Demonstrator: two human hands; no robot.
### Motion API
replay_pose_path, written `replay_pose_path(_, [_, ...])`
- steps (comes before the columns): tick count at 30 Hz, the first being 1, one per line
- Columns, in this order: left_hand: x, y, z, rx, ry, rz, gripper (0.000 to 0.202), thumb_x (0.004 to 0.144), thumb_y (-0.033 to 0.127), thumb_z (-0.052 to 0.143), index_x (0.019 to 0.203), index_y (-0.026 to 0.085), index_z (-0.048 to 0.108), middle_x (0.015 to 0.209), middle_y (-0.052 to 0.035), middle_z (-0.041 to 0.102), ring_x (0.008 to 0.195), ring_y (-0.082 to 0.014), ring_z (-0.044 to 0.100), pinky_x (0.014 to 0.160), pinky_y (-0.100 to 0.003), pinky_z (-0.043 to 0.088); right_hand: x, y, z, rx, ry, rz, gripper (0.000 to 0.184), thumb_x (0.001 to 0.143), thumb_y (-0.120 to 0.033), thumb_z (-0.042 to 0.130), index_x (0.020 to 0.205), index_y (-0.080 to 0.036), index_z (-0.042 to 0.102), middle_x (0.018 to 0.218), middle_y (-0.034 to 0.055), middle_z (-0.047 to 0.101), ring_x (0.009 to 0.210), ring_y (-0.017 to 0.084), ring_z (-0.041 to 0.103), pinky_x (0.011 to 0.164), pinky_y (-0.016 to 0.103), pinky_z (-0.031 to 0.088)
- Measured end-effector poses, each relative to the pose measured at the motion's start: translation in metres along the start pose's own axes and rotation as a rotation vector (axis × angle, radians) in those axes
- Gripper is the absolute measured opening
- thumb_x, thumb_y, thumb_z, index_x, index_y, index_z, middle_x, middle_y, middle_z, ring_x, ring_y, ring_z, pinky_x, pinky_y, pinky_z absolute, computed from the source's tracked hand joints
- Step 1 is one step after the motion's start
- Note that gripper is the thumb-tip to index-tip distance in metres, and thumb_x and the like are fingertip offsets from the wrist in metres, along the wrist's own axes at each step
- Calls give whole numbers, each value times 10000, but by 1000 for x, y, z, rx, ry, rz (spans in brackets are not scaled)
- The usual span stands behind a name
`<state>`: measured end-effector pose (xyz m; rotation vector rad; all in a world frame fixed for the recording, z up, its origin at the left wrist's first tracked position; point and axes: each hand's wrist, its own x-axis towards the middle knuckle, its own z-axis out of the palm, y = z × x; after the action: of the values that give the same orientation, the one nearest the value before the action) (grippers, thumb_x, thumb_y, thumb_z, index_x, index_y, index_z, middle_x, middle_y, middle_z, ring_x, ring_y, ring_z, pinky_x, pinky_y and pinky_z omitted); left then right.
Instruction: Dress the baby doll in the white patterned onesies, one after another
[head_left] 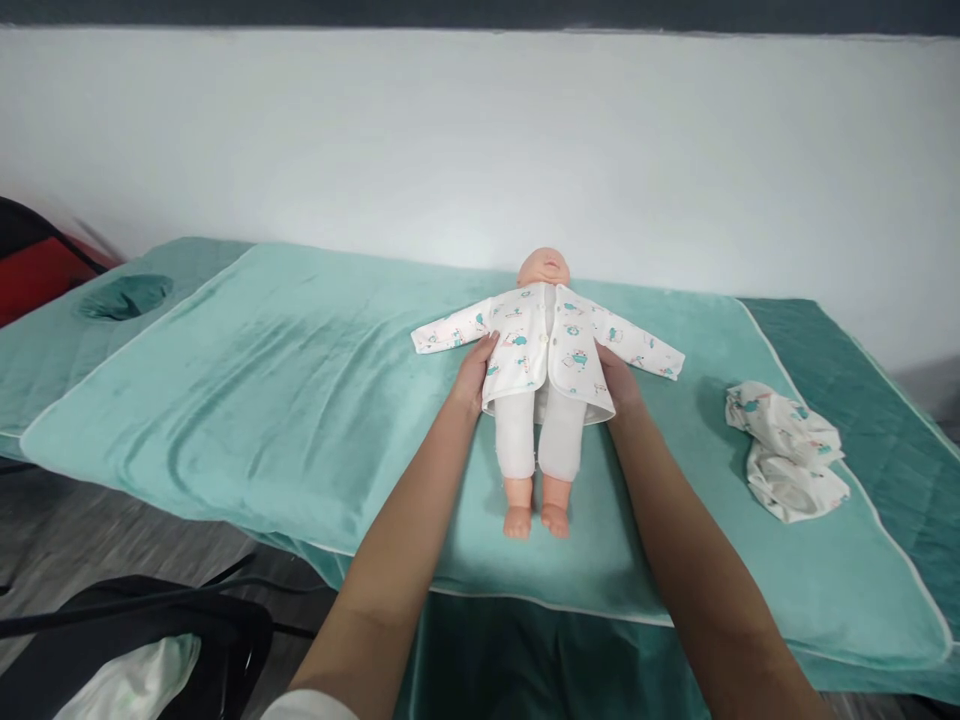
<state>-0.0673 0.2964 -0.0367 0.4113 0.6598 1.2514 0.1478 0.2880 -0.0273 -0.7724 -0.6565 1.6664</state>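
A baby doll (544,268) lies on its back on the teal bed cover, head toward the wall and bare feet toward me. It wears a white jacket (517,345) with small teal and pink prints, its sleeves spread to both sides and its front slightly parted. White cloth covers the doll's legs (516,435). At the jacket's left side, my left hand (476,370) grips the doll's torso through the cloth, thumb on top. My right hand (619,378) is closed around the opposite side, its fingers partly hidden by the jacket.
Crumpled printed white clothing (791,450) lies on the bed at the right. The teal bed (247,400) has a face hole (126,297) at its left end and stands against a white wall (420,150). A black chair (202,635) with a white cloth is at lower left.
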Motion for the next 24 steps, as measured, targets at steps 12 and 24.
replay_pose_path(12, [3,48,-37,-303,163,243,377,1017,449,468,1228,159,587,1306,-172,673,1315,-242,622,1094,-404,549,-11,-40,-37,391,196,-181,248,1006,-322,435,1122,-197,615,1161,85,722,1198,211,664,1022,448,583])
replay_pose_path(24, [-7,77,-77,-57,311,431,193,1001,199,458,1127,154,596,1207,-127,708,1166,-155,684,1074,-329,543,-28,-52,-73,314,363,-372,161,933,-240,457,1031,-230,585,1196,48,682,1116,134,677,1005,336,582])
